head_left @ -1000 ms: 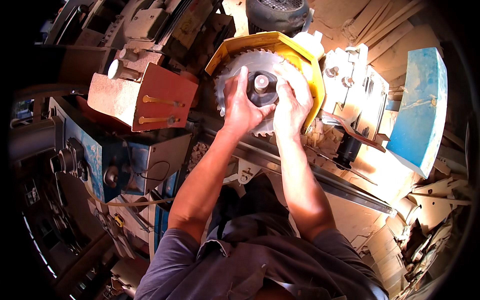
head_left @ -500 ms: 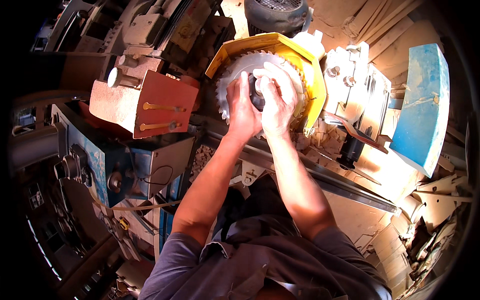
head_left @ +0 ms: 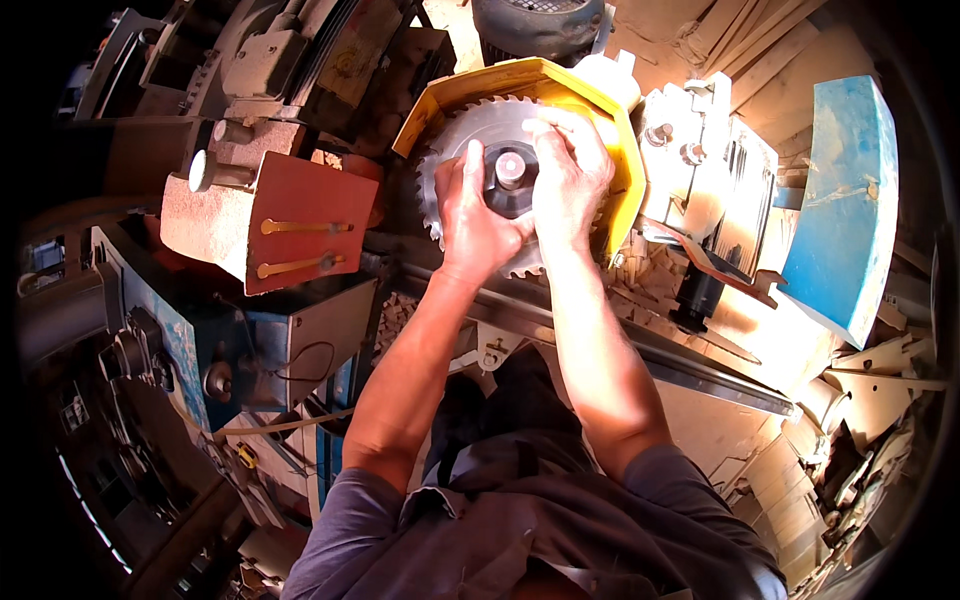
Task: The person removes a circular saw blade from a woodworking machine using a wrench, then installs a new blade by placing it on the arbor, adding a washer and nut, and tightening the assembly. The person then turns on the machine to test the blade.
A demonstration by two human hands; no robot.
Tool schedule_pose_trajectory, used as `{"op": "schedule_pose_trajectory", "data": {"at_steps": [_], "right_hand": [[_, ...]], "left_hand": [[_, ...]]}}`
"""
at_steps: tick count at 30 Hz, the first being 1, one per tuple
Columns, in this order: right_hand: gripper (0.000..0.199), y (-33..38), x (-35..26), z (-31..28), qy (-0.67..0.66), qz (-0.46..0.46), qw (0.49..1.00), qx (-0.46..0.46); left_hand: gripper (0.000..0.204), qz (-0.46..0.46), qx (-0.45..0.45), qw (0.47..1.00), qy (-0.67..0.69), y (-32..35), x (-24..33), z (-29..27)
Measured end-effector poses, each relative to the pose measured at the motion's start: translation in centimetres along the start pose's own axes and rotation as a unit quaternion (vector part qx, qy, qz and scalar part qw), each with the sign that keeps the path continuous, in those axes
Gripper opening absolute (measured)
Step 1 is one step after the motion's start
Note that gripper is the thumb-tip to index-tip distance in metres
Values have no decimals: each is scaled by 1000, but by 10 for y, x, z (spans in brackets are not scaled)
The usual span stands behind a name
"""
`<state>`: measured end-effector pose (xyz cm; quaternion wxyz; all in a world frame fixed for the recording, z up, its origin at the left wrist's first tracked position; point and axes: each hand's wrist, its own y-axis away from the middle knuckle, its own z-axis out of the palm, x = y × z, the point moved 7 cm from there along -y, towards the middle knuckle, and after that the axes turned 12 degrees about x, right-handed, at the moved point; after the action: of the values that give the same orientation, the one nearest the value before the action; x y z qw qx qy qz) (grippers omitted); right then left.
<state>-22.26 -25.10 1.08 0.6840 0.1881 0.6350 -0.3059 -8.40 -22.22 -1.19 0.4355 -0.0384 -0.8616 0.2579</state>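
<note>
A round toothed saw blade (head_left: pixel 455 150) sits within a yellow guard (head_left: pixel 625 150). At its centre is a dark round flange (head_left: pixel 508 200), with the end of a shaft (head_left: pixel 510 166) showing in the middle. My left hand (head_left: pixel 474 222) lies against the blade to the left of the flange, fingers stretched away from me and thumb toward the hub. On the other side, my right hand (head_left: pixel 572 180) rests with its fingers extended over the blade's upper right. The hub shows between the two hands. Parts of the fingers' undersides are hidden.
A reddish metal housing (head_left: pixel 310 225) with two slots stands left, above a blue machine box (head_left: pixel 215 345). A motor (head_left: pixel 540 30) sits beyond the guard. At right are a sunlit metal mechanism (head_left: pixel 690 150) and a blue curved panel (head_left: pixel 840 200). A dark rail (head_left: pixel 700 372) runs in front; wood scraps lie around.
My hands have moved apart from around the hub, uncovering the shaft end and flange. The whole view has shifted slightly, with the machine now a little farther left.
</note>
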Motion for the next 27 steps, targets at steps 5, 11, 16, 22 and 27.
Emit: {"op": "schedule_pose_trajectory", "data": {"at_steps": [5,11,16,22,27], "right_hand": [[30,12,43,-38,41,101,993,36],[43,30,34,-29,59,113,992,-15],[53,34,37,-30,-2,94,995,-28],[58,37,47,-35,-38,114,993,-2],[55,43,35,-41,-41,132,989,42]], "left_hand": [[110,-3,-47,999,-10,-6,-1,3],[102,53,-3,998,-34,-5,-3,3],[101,62,-21,997,-45,-3,-2,2],[105,48,-21,997,-50,2,2,5],[111,71,-32,994,-73,3,6,10]]}}
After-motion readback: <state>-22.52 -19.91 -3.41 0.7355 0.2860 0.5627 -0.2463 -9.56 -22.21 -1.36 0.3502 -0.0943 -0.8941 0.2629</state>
